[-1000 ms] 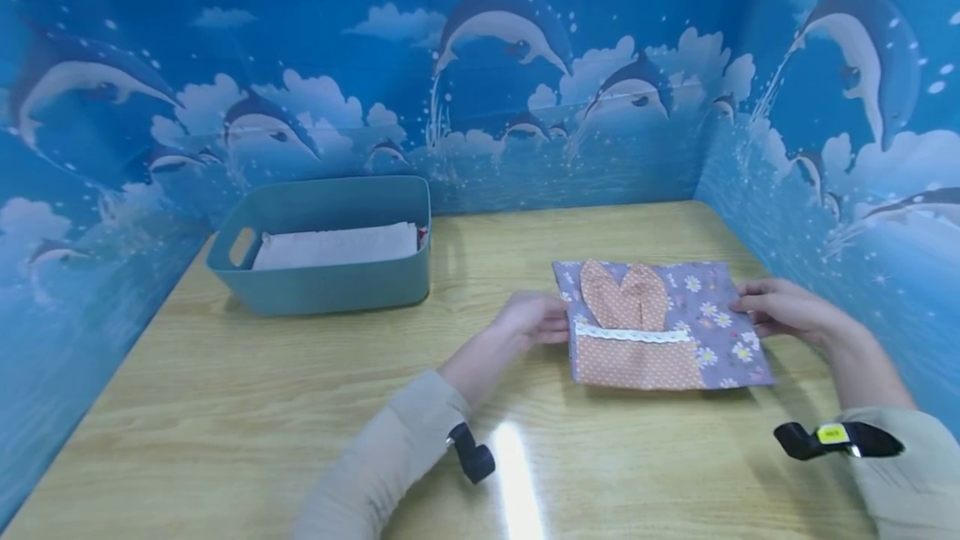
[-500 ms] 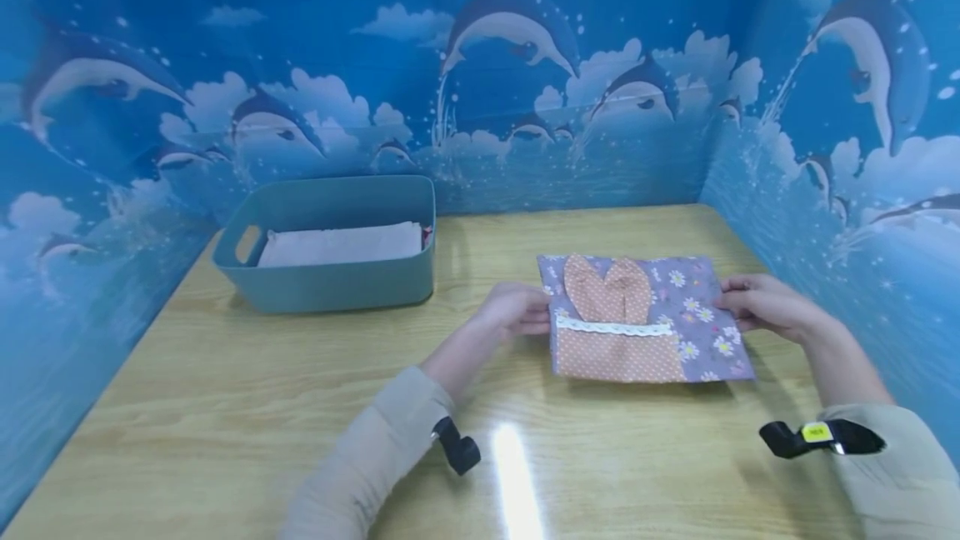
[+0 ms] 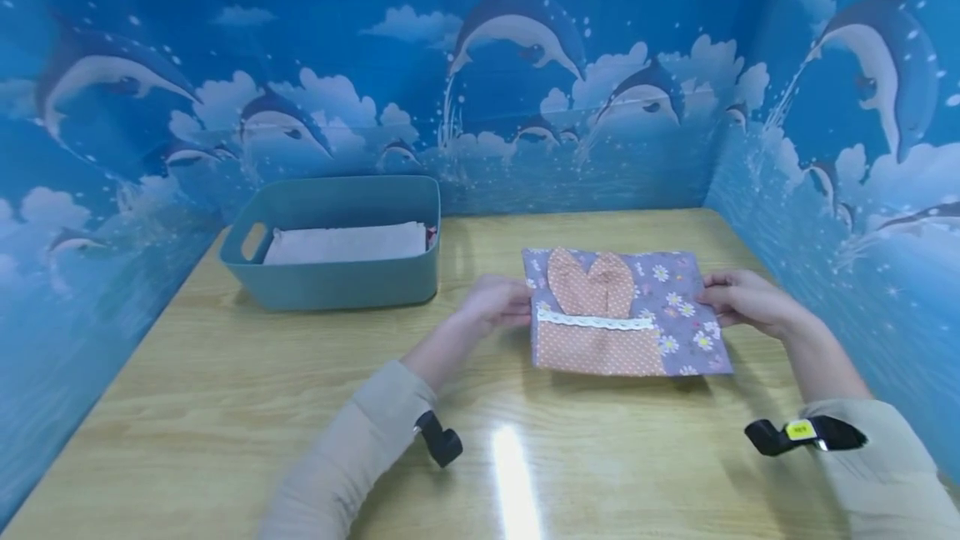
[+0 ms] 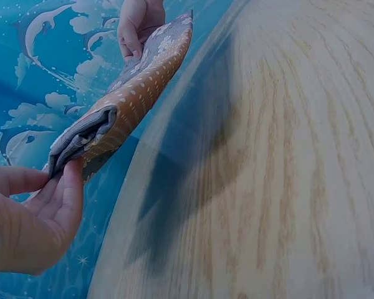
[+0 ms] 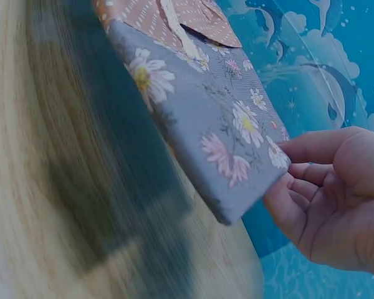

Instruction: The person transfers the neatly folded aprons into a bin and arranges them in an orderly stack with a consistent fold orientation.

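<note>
A folded floral cloth (image 3: 682, 315), grey-purple with white daisies, is held above the table between both hands. On its front are an orange dotted pocket (image 3: 600, 347), white lace trim and two ear-shaped flaps (image 3: 591, 283). My left hand (image 3: 495, 304) pinches the left edge; the left wrist view shows thumb and fingers on the folded layers (image 4: 87, 134). At the opposite edge, my right hand (image 3: 746, 304) grips the cloth between thumb and fingers, near a corner in the right wrist view (image 5: 336, 193). The cloth's shadow falls on the wood beneath.
A teal basket (image 3: 337, 286) with a side handle hole stands at the back left, holding a folded white cloth (image 3: 345, 245) and something reddish at its right end. Dolphin-printed walls (image 3: 570, 165) border the wooden table (image 3: 225, 415) at the back and sides.
Both hands have carried the folded floral cloth leftward, toward the basket's side, keeping their hold on its two edges. The head view has shifted slightly.
</note>
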Available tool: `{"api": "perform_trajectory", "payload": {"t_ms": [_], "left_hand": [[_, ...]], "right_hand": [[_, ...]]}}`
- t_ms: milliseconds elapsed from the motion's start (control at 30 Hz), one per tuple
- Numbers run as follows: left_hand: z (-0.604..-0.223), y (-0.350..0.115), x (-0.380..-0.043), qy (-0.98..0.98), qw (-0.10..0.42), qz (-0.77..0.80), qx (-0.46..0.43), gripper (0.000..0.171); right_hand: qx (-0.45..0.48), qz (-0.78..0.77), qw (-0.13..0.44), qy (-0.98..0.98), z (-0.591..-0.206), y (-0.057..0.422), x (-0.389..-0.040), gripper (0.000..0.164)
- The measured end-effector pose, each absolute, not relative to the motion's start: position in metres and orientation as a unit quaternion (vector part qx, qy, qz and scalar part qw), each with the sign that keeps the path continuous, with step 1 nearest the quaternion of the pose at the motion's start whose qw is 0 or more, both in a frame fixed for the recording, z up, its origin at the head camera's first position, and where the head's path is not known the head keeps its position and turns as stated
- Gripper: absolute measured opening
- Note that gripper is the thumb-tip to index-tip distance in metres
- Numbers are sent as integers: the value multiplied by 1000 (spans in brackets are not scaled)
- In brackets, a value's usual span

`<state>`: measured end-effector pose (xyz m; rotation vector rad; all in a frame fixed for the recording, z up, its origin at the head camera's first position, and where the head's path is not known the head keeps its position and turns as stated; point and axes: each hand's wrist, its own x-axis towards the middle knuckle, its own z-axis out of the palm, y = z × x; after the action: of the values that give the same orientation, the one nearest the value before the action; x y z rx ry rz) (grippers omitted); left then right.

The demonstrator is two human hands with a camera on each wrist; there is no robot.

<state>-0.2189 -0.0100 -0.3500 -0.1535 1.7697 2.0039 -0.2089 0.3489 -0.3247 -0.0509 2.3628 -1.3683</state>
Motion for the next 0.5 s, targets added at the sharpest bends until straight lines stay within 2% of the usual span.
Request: {"api": "perform_trajectory", "payload": {"t_ms": [300, 500], "left_hand": [[-346, -26, -222, 652, 236, 718, -59, 30], [-341, -32, -222, 653, 228, 721, -53, 30]], "right_hand": [[-26, -531, 219, 818, -323, 335, -212, 12], [-33, -532, 213, 819, -321, 329, -214, 13]]}}
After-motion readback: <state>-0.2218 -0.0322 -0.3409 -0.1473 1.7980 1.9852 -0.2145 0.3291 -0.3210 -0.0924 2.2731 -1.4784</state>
